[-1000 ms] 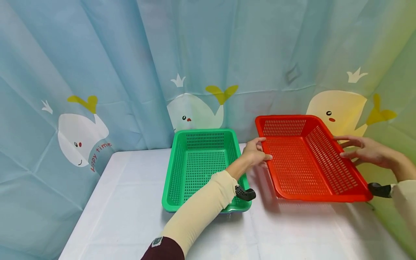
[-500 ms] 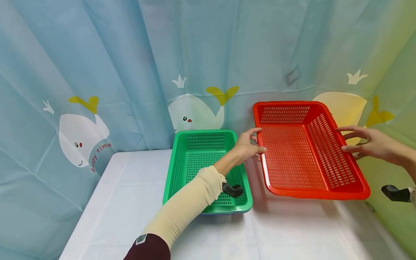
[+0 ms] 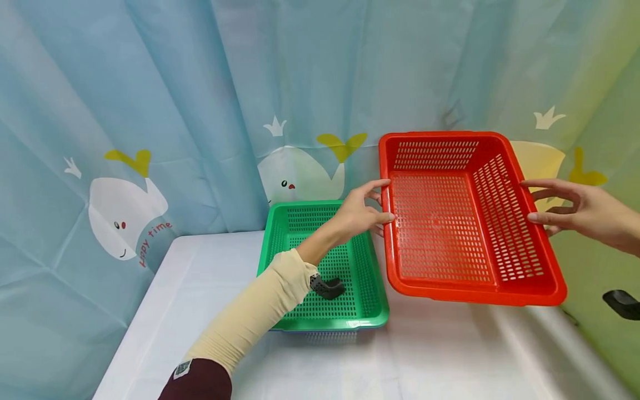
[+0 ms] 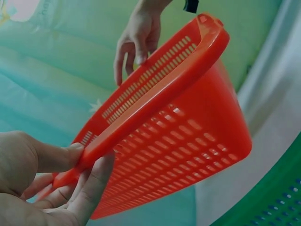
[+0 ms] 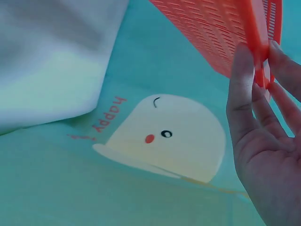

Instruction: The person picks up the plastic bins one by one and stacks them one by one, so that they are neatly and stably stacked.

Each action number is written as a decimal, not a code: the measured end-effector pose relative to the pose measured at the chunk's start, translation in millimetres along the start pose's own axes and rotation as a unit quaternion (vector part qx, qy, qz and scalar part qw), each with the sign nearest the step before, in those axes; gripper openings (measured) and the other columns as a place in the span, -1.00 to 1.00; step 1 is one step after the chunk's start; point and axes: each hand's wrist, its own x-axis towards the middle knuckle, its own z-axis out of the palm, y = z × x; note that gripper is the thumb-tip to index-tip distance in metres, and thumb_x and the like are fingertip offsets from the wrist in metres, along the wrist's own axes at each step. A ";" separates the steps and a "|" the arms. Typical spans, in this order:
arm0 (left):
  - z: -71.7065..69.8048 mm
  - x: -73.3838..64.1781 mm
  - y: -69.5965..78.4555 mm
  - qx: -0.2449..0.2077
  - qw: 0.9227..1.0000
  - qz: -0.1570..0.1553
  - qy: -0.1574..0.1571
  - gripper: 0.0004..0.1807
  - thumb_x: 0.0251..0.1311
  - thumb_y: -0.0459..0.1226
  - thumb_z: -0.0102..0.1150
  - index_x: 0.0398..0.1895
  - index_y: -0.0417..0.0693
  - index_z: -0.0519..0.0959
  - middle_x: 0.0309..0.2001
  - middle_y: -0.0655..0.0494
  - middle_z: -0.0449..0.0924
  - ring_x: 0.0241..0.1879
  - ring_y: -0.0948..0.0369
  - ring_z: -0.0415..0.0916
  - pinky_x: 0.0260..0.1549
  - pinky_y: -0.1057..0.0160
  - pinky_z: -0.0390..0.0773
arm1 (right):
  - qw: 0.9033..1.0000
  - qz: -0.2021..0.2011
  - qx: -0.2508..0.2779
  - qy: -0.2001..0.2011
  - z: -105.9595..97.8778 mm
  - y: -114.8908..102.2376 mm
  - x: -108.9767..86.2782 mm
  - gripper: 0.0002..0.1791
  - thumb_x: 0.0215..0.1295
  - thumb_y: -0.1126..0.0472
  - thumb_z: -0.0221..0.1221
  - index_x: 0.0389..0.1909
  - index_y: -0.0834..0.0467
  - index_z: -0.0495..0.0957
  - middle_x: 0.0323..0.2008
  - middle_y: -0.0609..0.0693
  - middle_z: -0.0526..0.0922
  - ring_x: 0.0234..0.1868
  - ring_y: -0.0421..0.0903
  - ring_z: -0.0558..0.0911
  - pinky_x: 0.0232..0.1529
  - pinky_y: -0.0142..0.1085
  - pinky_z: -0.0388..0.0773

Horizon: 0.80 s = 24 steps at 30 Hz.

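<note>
A red slotted plastic basket (image 3: 440, 228) is held up above the right part of the table, its open top tilted toward the head camera. My left hand (image 3: 357, 214) pinches its left rim between thumb and fingers; the left wrist view shows the thumb on top of the rim (image 4: 155, 94) and fingers beneath. On the opposite side my right hand (image 3: 575, 208) grips the right rim, as the right wrist view also shows with the fingers (image 5: 242, 80) around the edge. Nothing lies in the red basket. Below my left forearm stands a green slotted basket (image 3: 372, 289), partly covered by the arm.
Under the green basket a bluish rim (image 3: 325, 330) peeks out. White cloth covers the table (image 3: 200, 278). A blue-green curtain (image 3: 210, 111) printed with whales hangs behind and at both sides, close to the table's back edge.
Both hands have raised the red basket off the table, shifting it slightly left and tilting its opening more toward the head camera. The green basket has stayed in place.
</note>
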 end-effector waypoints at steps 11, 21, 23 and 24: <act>9.5 8.7 1.4 -0.014 1.000 -0.004 -0.025 -0.17 0.28 -0.55 0.29 0.56 0.12 0.28 0.02 -0.05 0.35 -0.30 0.07 0.67 -0.36 0.06 0.76 | 1.000 -0.004 0.010 0.016 -9.3 11.3 -9.5 -0.23 0.42 0.15 0.31 0.57 0.05 0.21 -0.06 -0.50 0.46 -0.30 -0.17 0.74 -0.34 -0.28 0.72; -3.5 3.4 1.7 -0.002 0.999 0.000 -0.037 -0.20 0.33 -0.52 0.26 0.56 0.15 0.27 0.05 -0.11 0.36 -0.25 0.06 0.68 -0.26 -0.03 0.76 | 0.999 -0.019 0.045 0.012 -10.5 4.2 -8.4 -0.25 0.38 0.25 0.34 0.54 0.00 0.28 -0.01 -0.33 0.58 -0.34 -0.08 0.75 -0.42 -0.28 0.65; -7.7 1.5 0.8 -0.004 0.999 -0.001 -0.035 -0.20 0.33 -0.51 0.26 0.57 0.14 0.26 0.07 -0.13 0.37 -0.22 0.03 0.68 -0.25 -0.04 0.76 | 0.998 -0.024 0.053 0.009 -8.0 1.5 -6.4 -0.25 0.38 0.26 0.34 0.53 -0.03 0.29 0.00 -0.29 0.60 -0.35 -0.05 0.75 -0.49 -0.26 0.60; -9.7 0.5 0.5 -0.005 0.999 -0.002 -0.033 -0.20 0.33 -0.51 0.26 0.57 0.14 0.27 0.08 -0.13 0.37 -0.21 0.02 0.68 -0.27 -0.02 0.76 | 0.998 -0.029 0.058 0.006 -6.3 0.7 -5.0 -0.25 0.38 0.26 0.34 0.53 -0.03 0.30 0.02 -0.27 0.60 -0.32 -0.07 0.76 -0.48 -0.25 0.61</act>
